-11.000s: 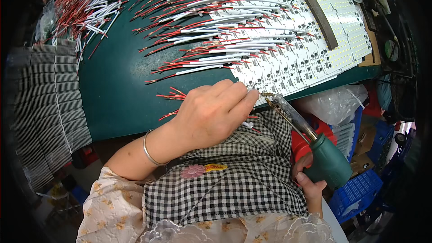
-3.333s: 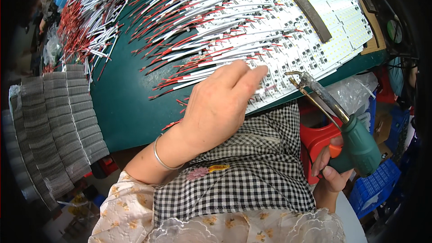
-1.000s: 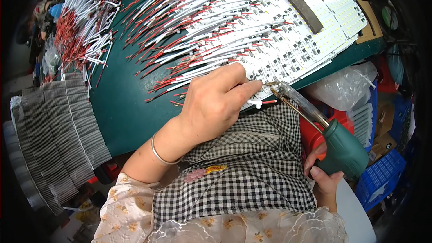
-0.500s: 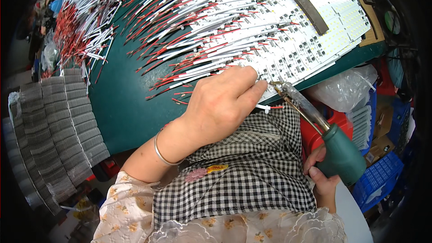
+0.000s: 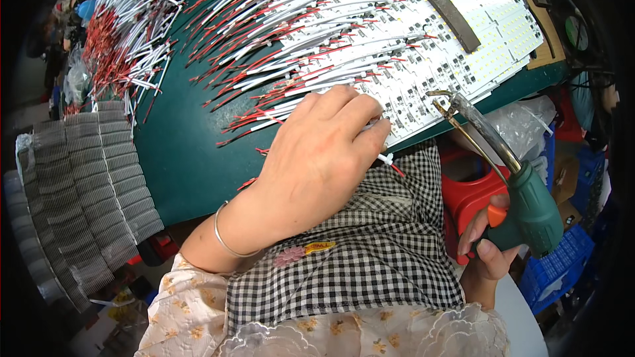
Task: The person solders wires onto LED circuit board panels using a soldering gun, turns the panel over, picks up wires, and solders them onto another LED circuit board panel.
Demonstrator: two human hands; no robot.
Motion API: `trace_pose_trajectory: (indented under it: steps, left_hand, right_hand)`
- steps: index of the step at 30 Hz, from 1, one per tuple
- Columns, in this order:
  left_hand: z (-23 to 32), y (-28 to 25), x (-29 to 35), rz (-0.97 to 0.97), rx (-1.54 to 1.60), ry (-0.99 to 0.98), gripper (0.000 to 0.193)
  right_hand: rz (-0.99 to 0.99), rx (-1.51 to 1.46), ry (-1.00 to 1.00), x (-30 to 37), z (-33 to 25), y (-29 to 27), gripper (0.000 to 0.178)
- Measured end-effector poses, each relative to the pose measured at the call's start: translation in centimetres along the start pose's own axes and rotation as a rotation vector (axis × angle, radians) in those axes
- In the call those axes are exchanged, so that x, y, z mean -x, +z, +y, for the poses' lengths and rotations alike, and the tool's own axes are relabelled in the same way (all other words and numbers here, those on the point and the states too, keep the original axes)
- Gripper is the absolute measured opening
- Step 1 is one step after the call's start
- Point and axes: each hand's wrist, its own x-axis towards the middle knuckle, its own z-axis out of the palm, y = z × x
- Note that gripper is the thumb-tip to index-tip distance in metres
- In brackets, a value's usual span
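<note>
My left hand (image 5: 324, 152) is closed over the near edge of the circuit boards, its fingers curled. From beneath it sticks out a short white and red wire (image 5: 389, 161), apparently held in the fingers; the fingertips are partly hidden. My right hand (image 5: 488, 244) is wrapped round the handle of a green soldering gun (image 5: 534, 208) with an orange trigger. The gun's tip points up and left, over the boards and apart from my left hand. White circuit boards (image 5: 489, 16) lie overlapped in a fan, with rows of white and red wires (image 5: 297, 39) across them.
A dark curved bar (image 5: 440, 3) lies across the boards. On the green table (image 5: 178, 165), a heap of loose wires (image 5: 129, 33) sits far left, with grey ribbed strips (image 5: 86, 192) nearer. To the right are a red stool (image 5: 466, 188), a clear plastic bag (image 5: 519, 129) and a blue crate (image 5: 559, 264).
The soldering gun has moved right and up, away from my left hand, and its orange trigger now shows. My left hand has shifted slightly left; the wire end beside it now points more downward.
</note>
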Motion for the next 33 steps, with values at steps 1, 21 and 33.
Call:
trace_pose_trajectory:
  steps: [1, 21, 33]
  left_hand:
    - [0.1, -0.4, -0.1, -0.001, -0.001, 0.003, 0.035]
    - [-0.5, 2.0, -0.3, 0.156, 0.102, -0.140, 0.029]
    - [-0.6, 2.3, -0.1, 0.194, 0.004, -0.043, 0.027]
  right_hand:
    - [0.001, 0.000, -0.003, -0.1, 0.0, 0.0, 0.063]
    - [-0.032, 0.004, 0.005, 0.3, 0.2, -1.4, 0.062]
    - [-0.107, -0.023, 0.047, 0.3, 0.3, -1.8, 0.063]
